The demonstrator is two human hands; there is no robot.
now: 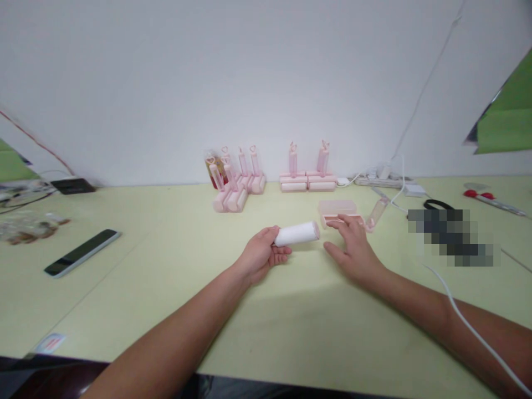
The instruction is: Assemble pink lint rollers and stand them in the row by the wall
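Observation:
My left hand point(264, 252) grips one end of a white roll with a pinkish end face point(297, 234), much like a lint roller's roll. The roll is held nearly level above the table, its free end pointing right. Just past that end, my right hand point(353, 249) is open, thumb and fingers apart, with nothing seen in it. Its fingertips reach over the front of an open pink case point(337, 207); whether they touch it I cannot tell. Beside that hand lies a pink see-through handle piece point(377, 214).
Pink roller sets with upright handles stand by the wall, one group left point(236, 194), one right point(307, 180). A phone point(83, 253) lies left. Rightward are a power strip point(384, 180), red-handled tool point(492, 200) and blurred-out dark object point(453, 235). A white cable point(465, 316) crosses my right forearm.

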